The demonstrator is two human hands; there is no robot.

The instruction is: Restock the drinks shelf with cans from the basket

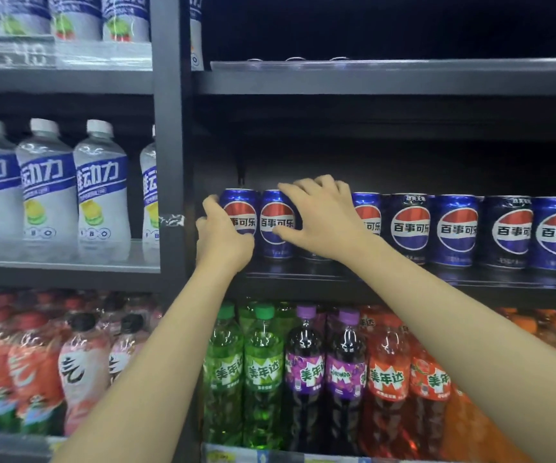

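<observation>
On the shelf (403, 277): left hand (225, 237) gripped the end can (238, 215); right hand (323, 218) spread over the third can (313, 253).
Tip: you wanted labels forward, the row snug.

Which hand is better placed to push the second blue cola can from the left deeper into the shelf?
Probably the right hand: it already lies over the top and right side of that second blue cola can. The left hand is busy gripping the leftmost blue cola can.
</observation>
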